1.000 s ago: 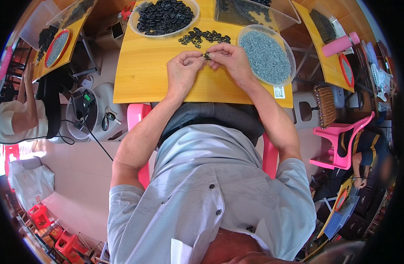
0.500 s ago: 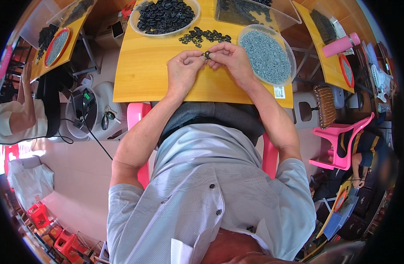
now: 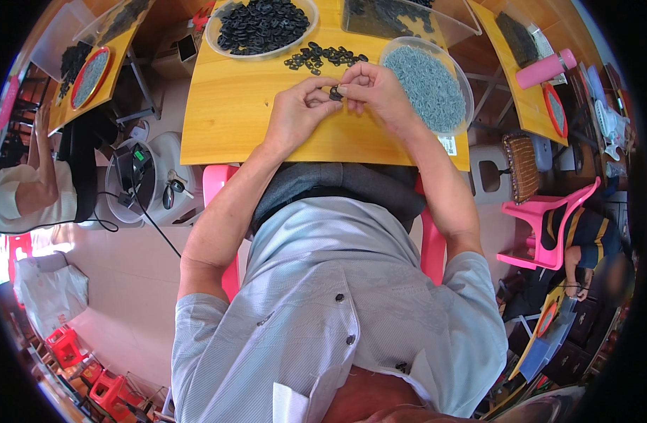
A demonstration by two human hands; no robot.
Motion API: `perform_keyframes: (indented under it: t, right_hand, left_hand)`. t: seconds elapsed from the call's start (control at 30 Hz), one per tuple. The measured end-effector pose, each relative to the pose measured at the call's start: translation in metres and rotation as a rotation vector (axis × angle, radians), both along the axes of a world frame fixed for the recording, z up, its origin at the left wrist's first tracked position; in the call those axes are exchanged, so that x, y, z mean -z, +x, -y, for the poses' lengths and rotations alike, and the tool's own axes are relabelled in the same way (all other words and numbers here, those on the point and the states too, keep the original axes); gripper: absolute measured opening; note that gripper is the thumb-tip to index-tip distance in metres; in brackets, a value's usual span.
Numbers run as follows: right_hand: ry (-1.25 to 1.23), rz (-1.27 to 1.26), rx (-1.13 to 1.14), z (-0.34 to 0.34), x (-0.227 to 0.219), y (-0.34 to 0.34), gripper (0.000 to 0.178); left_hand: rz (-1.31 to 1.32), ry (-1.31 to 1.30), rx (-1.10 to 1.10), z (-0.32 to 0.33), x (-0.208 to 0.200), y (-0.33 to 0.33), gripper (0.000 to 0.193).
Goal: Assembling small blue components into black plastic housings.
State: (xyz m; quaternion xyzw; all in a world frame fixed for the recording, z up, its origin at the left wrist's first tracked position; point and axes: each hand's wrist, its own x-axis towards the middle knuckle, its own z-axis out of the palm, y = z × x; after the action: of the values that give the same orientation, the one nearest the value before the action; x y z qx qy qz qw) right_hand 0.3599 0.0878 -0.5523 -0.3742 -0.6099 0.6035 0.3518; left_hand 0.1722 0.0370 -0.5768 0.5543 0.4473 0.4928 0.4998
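Observation:
Over the yellow table (image 3: 228, 120), a small black plastic piece (image 3: 335, 94) sits between the fingertips of both hands. My left hand (image 3: 300, 111) is closed, pinching the piece from its left side. Thumb and forefinger of my right hand (image 3: 381, 93) press together at its right edge; anything tiny between them is hidden. Just beyond my hands lies a loose scatter of similar black pieces (image 3: 323, 56). At the far left a clear round tub (image 3: 212, 41) is heaped with black pieces (image 3: 263, 27). Beside my right hand stands a clear tub (image 3: 469, 106) full of small silvery screws (image 3: 429, 88).
A clear rectangular bin (image 3: 380, 25) with black pieces stands at the table's far right. Side tables carry red-rimmed trays (image 3: 77, 99) and a pink bottle (image 3: 545, 69). A pink chair (image 3: 549, 236) stands right; a bucket (image 3: 131, 180) sits on a stool at left. Other people sit nearby.
Both hands have come slightly nearer to me with the black piece and tilted it. My right fingers have shifted over its edge.

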Motion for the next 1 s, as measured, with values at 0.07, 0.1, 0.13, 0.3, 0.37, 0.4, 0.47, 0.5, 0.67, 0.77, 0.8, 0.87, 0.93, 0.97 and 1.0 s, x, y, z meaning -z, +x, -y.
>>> perform_keyframes:
  t: [0.07, 0.1, 0.13, 0.3, 0.37, 0.4, 0.47, 0.5, 0.67, 0.77, 0.8, 0.87, 0.93, 0.97, 1.0]
  right_hand:
    - [-0.036, 0.042, -0.031, 0.0, -0.003, 0.001, 0.009]
    - [-0.037, 0.042, -0.032, 0.0, -0.003, 0.001, 0.009]
    - [-0.047, 0.035, -0.038, 0.001, -0.004, 0.001, 0.01]
    - [-0.086, 0.03, -0.052, 0.0, -0.002, 0.001, 0.011]
    - [-0.114, 0.023, -0.057, 0.0, 0.0, 0.001, 0.009]
    - [-0.114, 0.023, -0.057, 0.0, 0.0, 0.0, 0.009]
    - [-0.127, 0.009, -0.047, 0.001, 0.0, -0.001, 0.008]
    - [-0.126, 0.008, -0.048, 0.001, 0.001, -0.001, 0.008]
    - [-0.125, 0.043, -0.051, 0.0, 0.001, -0.002, 0.01]
    - [-0.11, 0.059, -0.058, 0.003, 0.0, -0.001, 0.009]
    - [-0.102, 0.057, -0.064, 0.002, 0.002, -0.001, 0.009]
    - [-0.106, 0.061, -0.047, 0.001, 0.001, -0.001, 0.009]
    - [-0.081, 0.101, -0.034, 0.001, -0.005, 0.0, 0.01]
    - [-0.066, 0.141, -0.013, 0.0, -0.009, 0.0, 0.01]
    - [-0.062, 0.144, -0.015, -0.004, -0.013, -0.001, 0.01]
  left_hand:
    - [-0.125, 0.106, -0.009, -0.001, 0.003, -0.001, 0.032]
    - [-0.125, 0.106, -0.009, -0.001, 0.003, -0.001, 0.032]
    - [-0.197, 0.147, -0.02, 0.0, 0.002, -0.001, 0.032]
    - [-0.305, 0.206, -0.035, 0.001, -0.001, -0.003, 0.03]
    - [-0.341, 0.23, -0.063, 0.001, 0.001, -0.003, 0.029]
    - [-0.341, 0.23, -0.063, 0.001, 0.001, -0.003, 0.029]
    - [-0.355, 0.221, -0.064, 0.001, 0.001, -0.003, 0.028]
    - [-0.356, 0.222, -0.065, 0.001, 0.001, -0.003, 0.028]
    - [-0.374, 0.275, -0.102, 0.005, 0.001, -0.001, 0.025]
    - [-0.435, 0.306, -0.11, 0.009, -0.003, 0.0, 0.023]
    - [-0.43, 0.29, -0.111, 0.007, -0.001, 0.001, 0.023]
    - [-0.423, 0.263, -0.092, 0.004, 0.004, -0.001, 0.026]
    - [-0.41, 0.234, -0.069, 0.001, 0.003, -0.003, 0.03]
    - [-0.372, 0.225, -0.068, 0.0, -0.001, -0.005, 0.031]
    - [-0.334, 0.215, -0.067, -0.001, -0.004, -0.007, 0.032]
